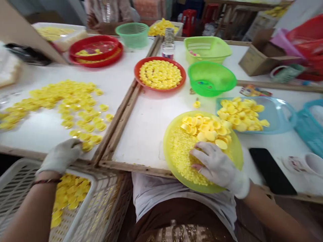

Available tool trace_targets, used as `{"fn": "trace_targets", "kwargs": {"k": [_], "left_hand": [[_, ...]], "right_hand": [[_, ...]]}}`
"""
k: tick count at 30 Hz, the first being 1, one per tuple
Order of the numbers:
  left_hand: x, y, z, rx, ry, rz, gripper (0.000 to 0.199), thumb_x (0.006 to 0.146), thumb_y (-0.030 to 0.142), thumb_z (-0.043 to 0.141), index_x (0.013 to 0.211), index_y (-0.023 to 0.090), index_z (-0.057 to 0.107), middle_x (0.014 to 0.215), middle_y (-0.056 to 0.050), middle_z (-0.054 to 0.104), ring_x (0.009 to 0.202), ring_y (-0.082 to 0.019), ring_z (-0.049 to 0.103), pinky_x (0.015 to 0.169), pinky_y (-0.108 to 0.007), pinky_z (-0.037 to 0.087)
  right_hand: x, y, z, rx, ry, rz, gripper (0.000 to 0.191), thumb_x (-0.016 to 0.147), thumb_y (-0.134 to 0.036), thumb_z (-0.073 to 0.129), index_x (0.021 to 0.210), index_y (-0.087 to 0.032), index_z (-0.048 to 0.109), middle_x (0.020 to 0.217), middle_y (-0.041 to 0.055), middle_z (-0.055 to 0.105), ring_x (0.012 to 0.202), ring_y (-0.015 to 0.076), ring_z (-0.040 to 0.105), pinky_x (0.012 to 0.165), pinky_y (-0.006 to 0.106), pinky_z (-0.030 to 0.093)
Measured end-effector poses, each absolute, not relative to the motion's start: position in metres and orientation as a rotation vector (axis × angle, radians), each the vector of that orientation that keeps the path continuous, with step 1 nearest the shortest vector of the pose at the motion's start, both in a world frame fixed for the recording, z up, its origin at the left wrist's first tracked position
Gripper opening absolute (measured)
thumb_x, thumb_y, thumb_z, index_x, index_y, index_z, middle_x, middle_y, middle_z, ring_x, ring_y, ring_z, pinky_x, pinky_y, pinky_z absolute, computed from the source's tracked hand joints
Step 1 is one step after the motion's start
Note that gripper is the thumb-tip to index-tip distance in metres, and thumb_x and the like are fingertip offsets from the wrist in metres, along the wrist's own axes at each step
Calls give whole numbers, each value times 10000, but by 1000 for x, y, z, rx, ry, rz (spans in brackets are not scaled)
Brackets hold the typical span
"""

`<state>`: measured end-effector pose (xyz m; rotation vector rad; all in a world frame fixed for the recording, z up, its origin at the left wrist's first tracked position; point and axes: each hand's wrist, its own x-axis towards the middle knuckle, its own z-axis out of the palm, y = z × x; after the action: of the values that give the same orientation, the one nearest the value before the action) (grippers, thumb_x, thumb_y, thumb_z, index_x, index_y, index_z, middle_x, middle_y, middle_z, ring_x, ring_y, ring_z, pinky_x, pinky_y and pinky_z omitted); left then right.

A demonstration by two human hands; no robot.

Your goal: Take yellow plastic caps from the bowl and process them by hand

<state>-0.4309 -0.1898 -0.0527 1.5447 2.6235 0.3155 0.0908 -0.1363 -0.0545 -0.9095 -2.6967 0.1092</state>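
Observation:
My right hand (pixel 214 164), in a white glove, reaches into a yellow plastic bowl (pixel 237 159). Its fingers are apart, their tips at the small pale-yellow granules (pixel 183 156) that fill much of the bowl. Beside the granules, at the bowl's far side, lies a heap of yellow petal-like cups (pixel 207 127). My left hand (pixel 63 153), also gloved, is at the table's front edge. Its fingers are curled next to the nearest of many yellow round pieces (pixel 87 137) spread over the left table. What those fingers hold, if anything, is hidden.
A white crate (pixel 83 201) of yellow pieces stands below my left arm. Right of the bowl are a blue tray (pixel 277 112), a black phone (pixel 272 171) and a mug (pixel 314 163). Behind are a red plate (pixel 137 72) and green basin (pixel 213 79). A person (pixel 108 15) sits opposite.

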Motion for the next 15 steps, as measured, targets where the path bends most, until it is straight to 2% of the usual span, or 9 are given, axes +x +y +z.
{"fn": "trace_targets", "kwargs": {"k": [2,3,5,8,11,13,15], "left_hand": [[-442,-175,-65,1535,2711,189,378,869,559,531,757,216,643,549,-20,507,594,-263,589,593,-457,540],[-439,-169,-68,1576,2753,187,384,849,568,502,748,226,645,530,-31,490,610,-292,601,587,-468,523],[-414,-157,-66,1783,2730,378,382,869,551,475,852,224,672,635,-52,575,749,-325,650,653,-472,521],[-333,-140,-50,2166,2244,824,251,959,406,501,1001,222,666,984,-67,687,953,-274,651,829,-433,536],[-238,-114,-36,2475,1547,917,146,968,243,527,987,193,663,1042,-69,676,927,-184,647,823,-323,545],[-188,-92,-34,2654,1308,786,182,972,194,492,1036,182,663,1075,-92,666,897,-180,631,800,-326,541],[-158,-72,-37,2778,1274,649,197,966,195,493,1064,182,663,1049,-108,670,828,-193,605,753,-353,528]], "right_hand": [[84,-137,-53,-960,-2736,115,273,961,-354,589,1153,-162,627,1154,133,630,1017,290,575,863,435,499],[82,-137,-54,-987,-2765,110,257,966,-364,583,1112,-158,632,1100,122,638,979,282,572,840,426,494],[80,-137,-58,-1018,-2822,86,230,987,-368,546,994,-157,636,974,99,642,877,258,563,768,404,476],[83,-135,-65,-1012,-2820,159,295,1031,-348,448,881,-161,619,853,82,633,744,217,539,656,369,416],[86,-130,-66,-1044,-2554,590,333,1046,-358,410,824,-183,586,773,39,596,685,169,512,630,331,387],[86,-127,-62,-1110,-2153,1007,336,1034,-413,441,799,-201,555,711,2,537,635,137,476,607,301,379],[84,-124,-56,-1132,-1624,1383,360,1008,-495,479,791,-213,535,658,-24,480,559,111,418,537,273,344]]}}
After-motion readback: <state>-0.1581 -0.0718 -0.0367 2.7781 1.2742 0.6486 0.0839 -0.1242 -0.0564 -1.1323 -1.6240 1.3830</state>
